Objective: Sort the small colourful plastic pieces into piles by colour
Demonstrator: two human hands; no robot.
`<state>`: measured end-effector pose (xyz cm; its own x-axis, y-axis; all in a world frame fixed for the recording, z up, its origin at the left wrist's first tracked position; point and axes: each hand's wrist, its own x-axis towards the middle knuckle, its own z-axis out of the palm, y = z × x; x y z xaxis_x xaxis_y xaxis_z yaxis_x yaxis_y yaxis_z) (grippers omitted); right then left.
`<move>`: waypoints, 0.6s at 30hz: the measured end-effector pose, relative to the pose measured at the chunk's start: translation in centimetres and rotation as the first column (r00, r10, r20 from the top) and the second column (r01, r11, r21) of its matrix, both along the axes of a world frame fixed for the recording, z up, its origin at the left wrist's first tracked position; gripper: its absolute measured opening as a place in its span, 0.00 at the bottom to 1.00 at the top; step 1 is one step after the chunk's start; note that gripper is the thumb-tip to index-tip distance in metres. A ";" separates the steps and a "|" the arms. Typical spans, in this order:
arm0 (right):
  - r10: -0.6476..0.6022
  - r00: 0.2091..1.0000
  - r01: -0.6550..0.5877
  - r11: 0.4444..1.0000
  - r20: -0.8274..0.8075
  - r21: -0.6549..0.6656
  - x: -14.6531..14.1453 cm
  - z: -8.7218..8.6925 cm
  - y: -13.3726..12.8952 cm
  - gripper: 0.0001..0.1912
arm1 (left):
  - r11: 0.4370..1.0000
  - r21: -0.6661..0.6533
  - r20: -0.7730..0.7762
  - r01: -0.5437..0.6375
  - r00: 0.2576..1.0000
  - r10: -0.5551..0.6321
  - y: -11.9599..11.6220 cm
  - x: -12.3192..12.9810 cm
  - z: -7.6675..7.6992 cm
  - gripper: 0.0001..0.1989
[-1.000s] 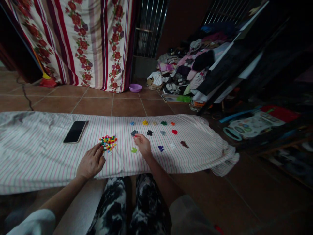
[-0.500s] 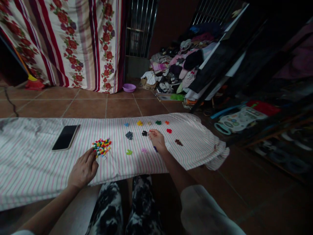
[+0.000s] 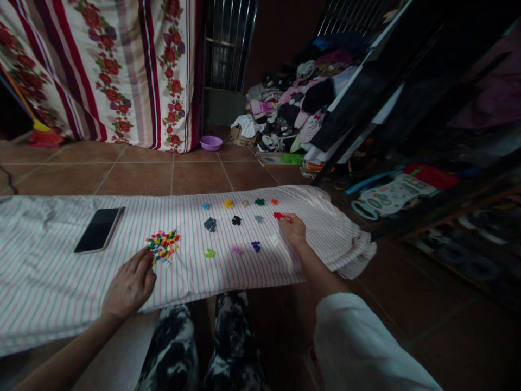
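Note:
Small bright plastic pieces lie on a striped cloth [image 3: 134, 282]. My left hand [image 3: 129, 285] rests palm down, fingers stretched out, its fingertips at the near edge of a mixed multicolored pile [image 3: 163, 245]. On the right, my right hand [image 3: 293, 228] has thumb and fingers pinched at the small red pieces [image 3: 277, 215]; what sits between the fingertips is partly hidden but looks like a red piece. Around it are single-color clusters: orange [image 3: 274, 201], dark green [image 3: 259, 202], grey [image 3: 259, 219], black [image 3: 236, 220], purple [image 3: 255, 246] and white [image 3: 275, 239].
A phone [image 3: 99, 230] lies left of the mixed pile. More clusters, yellow [image 3: 228, 203], dark grey [image 3: 210, 224], lime green [image 3: 209, 253] and pink [image 3: 236, 250], sit mid-cloth. Beyond, a purple basin [image 3: 211, 143] and a heap of clothes [image 3: 293, 108] are on the floor.
My right hand has moved right, from beside the black cluster to the red one, uncovering the grey and purple clusters. My left hand stays by the mixed pile. The view has shifted slightly.

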<state>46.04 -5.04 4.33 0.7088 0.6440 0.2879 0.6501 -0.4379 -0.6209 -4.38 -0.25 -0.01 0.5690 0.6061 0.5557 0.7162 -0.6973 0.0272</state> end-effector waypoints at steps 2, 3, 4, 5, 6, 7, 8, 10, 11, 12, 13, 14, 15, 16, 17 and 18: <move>-0.041 0.999 0.041 0.999 -0.013 -0.015 0.7 0.3 -0.2 0.16 | 1.000 0.001 -0.002 0.003 1.000 -0.003 0.0 0.0 0.0 0.19; -0.055 0.998 0.054 0.998 -0.016 -0.031 1.0 0.4 -0.3 0.15 | 1.000 0.006 -0.002 0.000 1.000 0.000 0.0 0.0 0.1 0.20; -0.060 0.998 0.059 0.996 -0.015 -0.059 1.4 0.5 -0.2 0.15 | 1.000 0.012 -0.002 -0.004 1.000 0.004 0.0 0.0 0.1 0.20; -0.062 0.998 0.060 0.994 -0.017 -0.095 1.7 0.6 -0.1 0.15 | 1.000 0.016 -0.003 -0.007 1.000 0.007 0.0 0.0 0.2 0.20; -0.065 0.998 0.061 0.989 -0.019 -0.134 2.0 0.7 0.0 0.16 | 1.000 0.019 -0.007 -0.008 1.000 0.008 0.0 0.0 0.2 0.20; -0.070 0.997 0.066 0.982 -0.017 -0.174 2.3 0.7 0.1 0.16 | 1.000 0.019 -0.010 -0.009 1.000 0.009 -0.1 0.0 0.2 0.20; -0.075 0.997 0.071 0.975 -0.007 -0.209 2.6 0.7 0.3 0.16 | 1.000 0.019 -0.014 -0.008 1.000 0.009 -0.1 0.0 0.3 0.19; -0.067 0.997 0.075 0.965 0.042 -0.250 3.0 0.7 0.6 0.16 | 1.000 0.019 -0.027 -0.001 1.000 0.001 -0.1 0.0 0.3 0.19; -0.052 0.996 0.070 0.963 0.076 -0.262 3.2 0.6 0.7 0.16 | 1.000 0.023 -0.033 0.005 0.999 -0.004 -0.1 0.0 0.3 0.19; -0.033 0.994 0.061 0.960 0.108 -0.273 3.4 0.5 0.9 0.16 | 1.000 0.028 -0.039 0.010 0.999 -0.009 -0.1 0.0 0.3 0.19; -0.015 0.991 0.053 0.957 0.135 -0.286 3.6 0.3 1.0 0.15 | 0.999 0.034 -0.043 0.014 0.999 -0.013 0.0 0.0 0.3 0.19; 0.002 0.988 0.045 0.954 0.157 -0.298 3.8 0.2 1.2 0.15 | 0.999 0.039 -0.044 0.016 0.999 -0.014 0.0 0.0 0.4 0.19; 0.017 0.985 0.039 0.949 0.174 -0.311 4.0 0.0 1.3 0.15 | 0.999 0.043 -0.043 0.015 0.999 -0.014 0.0 0.0 0.4 0.19; 0.027 0.982 0.036 0.945 0.188 -0.326 4.1 -0.1 1.4 0.15 | 0.999 0.046 -0.042 0.013 0.999 -0.011 0.0 0.0 0.4 0.19; 0.035 0.979 0.036 0.939 0.200 -0.342 4.3 -0.3 1.6 0.15 | 0.999 0.044 -0.040 0.011 0.999 -0.009 0.0 0.0 0.4 0.19; 0.040 0.977 0.038 0.933 0.208 -0.358 4.4 -0.5 1.7 0.14 | 0.999 0.039 -0.041 0.006 0.999 -0.004 0.0 0.1 0.4 0.19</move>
